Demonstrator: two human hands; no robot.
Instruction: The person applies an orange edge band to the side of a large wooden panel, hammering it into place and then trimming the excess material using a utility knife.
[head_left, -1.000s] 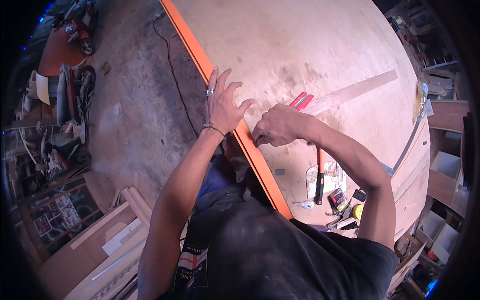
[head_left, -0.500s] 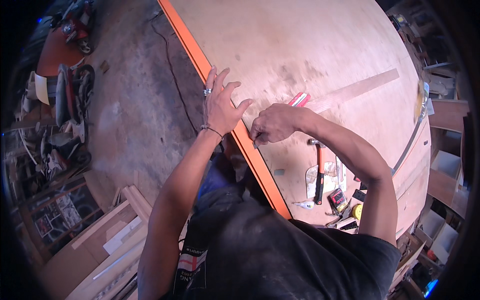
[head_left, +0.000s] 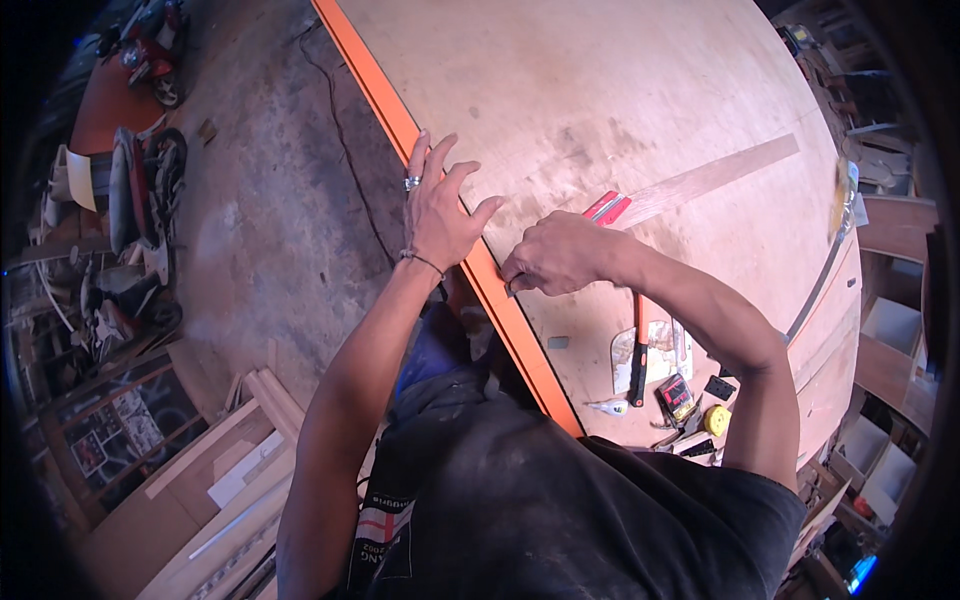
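An orange grooved strip point(head_left: 530, 370) runs diagonally along the left edge of the plywood worktop point(head_left: 650, 90). My left hand point(head_left: 445, 210) rests on the strip with its fingers apart. Just right of the strip, my right hand point(head_left: 550, 255) pinches a small dark grey piece point(head_left: 510, 287) against the strip's inner edge; its exact kind is unclear. Beyond that hand lie a red-and-silver tool point(head_left: 612, 205) and a pale wood strip point(head_left: 710, 175). A hammer point(head_left: 638, 360) with an orange-and-black handle lies below it, partly hidden by my forearm.
A white bottle point(head_left: 608, 408), yellow tape roll point(head_left: 716, 420) and small tools lie near my body. Left are a cable point(head_left: 340, 130) on the concrete floor, motorbikes point(head_left: 145, 60) and leaning boards point(head_left: 220, 440). Wooden shelving point(head_left: 890, 320) stands at right.
Little has moved. My right hand and forearm have shifted slightly along the strip's edge, and the whole view has slid a little; my left hand stays on the strip.
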